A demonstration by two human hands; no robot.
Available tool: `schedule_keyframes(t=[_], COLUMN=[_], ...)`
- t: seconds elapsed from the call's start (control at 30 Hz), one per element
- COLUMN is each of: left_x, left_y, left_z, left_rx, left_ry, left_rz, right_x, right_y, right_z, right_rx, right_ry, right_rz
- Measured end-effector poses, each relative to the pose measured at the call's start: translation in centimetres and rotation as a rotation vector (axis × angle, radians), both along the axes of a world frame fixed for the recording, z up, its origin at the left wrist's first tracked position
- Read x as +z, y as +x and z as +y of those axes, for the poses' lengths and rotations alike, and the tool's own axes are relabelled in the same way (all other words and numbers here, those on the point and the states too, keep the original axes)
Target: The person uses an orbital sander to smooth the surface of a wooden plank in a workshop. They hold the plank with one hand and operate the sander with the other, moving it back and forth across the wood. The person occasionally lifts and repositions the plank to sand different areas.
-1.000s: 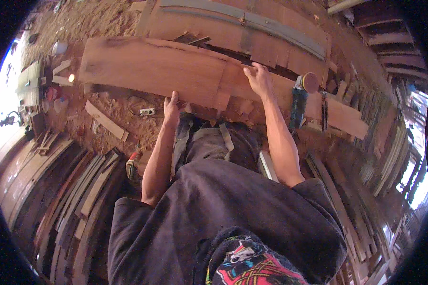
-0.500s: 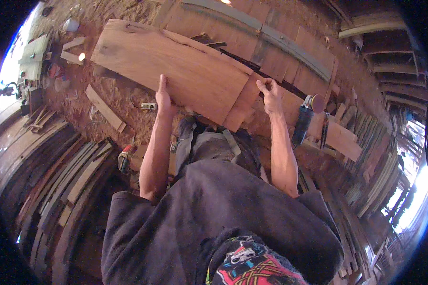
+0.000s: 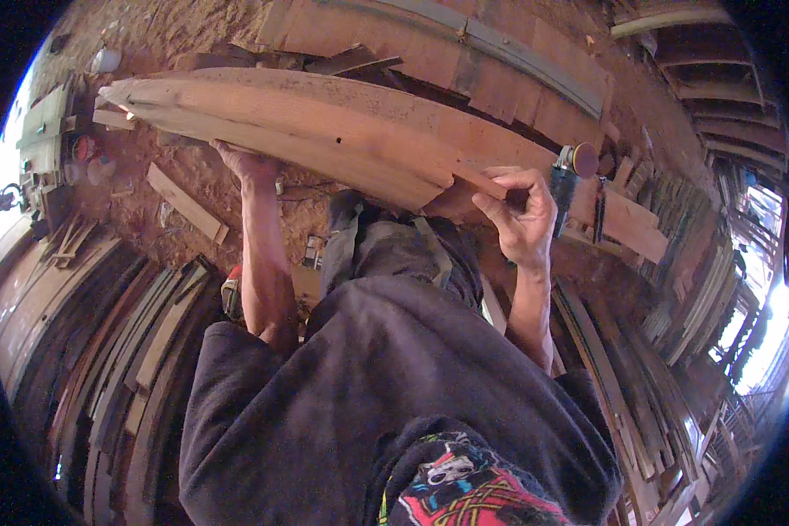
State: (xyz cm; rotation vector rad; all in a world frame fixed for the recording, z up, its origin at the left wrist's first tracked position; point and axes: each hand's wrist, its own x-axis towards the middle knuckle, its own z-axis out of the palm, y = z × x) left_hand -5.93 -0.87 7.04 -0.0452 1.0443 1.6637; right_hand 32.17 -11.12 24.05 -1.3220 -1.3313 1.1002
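A long, wide wooden plank (image 3: pixel 324 131) lies slantwise across the view in front of the person, its near side tipped into sight. The wood is reddish-brown to pale tan, with running grain, darker blotches toward its far edge and one small black hole near the middle of the face. It narrows toward the left end; at the right a slim tongue of wood sticks out.

The left hand (image 3: pixel 247 164) is at the plank's near edge, toward the left; its fingers pass under the wood, so how far its grip is closed cannot be told. The right hand (image 3: pixel 524 215) has its grip closed in a pinch, thumb below and curled fingers above, on the tongue.

Just right of that hand stands a power sander (image 3: pixel 563 197) with a dark blue-green body and a round tan disc, near a flat lower board (image 3: pixel 622 219) that reaches out to the right.

The ground (image 3: pixel 298 215) is rough, brown and crumbly. A loose wooden strip (image 3: pixel 187 203) lies on it, and stacked timbers (image 3: pixel 149 368) fill the lower left. At upper left sits a rounded white container (image 3: pixel 105 60); its contents are too small to tell.
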Motion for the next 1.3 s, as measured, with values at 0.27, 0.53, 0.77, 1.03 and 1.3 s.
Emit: schedule_keyframes(t=[0.27,0.53,0.77,1.03,1.3], left_x=[-4.9,-13.6,-9.7,2.0,16.8], left_y=[-1.9,-8.6,-14.5,-18.9,-14.5], left_z=[-2.9,-6.4,-11.8,-12.5,-10.3], left_rx=[0.031,-0.111,-0.079,0.087,0.420], left_ry=[0.229,0.785,0.795,0.675,0.132], left_rz=[0.069,-0.485,-0.312,0.148,0.831], right_x=[3.5,2.9,1.7,-0.6,4.6], right_y=[-1.2,-1.9,-3.4,-2.5,-4.7], right_z=[-1.5,-2.0,-1.1,1.0,5.6], right_rx=[0.109,0.237,0.344,0.475,0.139], right_ry=[0.142,0.134,0.171,-0.340,0.097], right_rz=[0.027,0.153,0.247,-0.571,0.337])
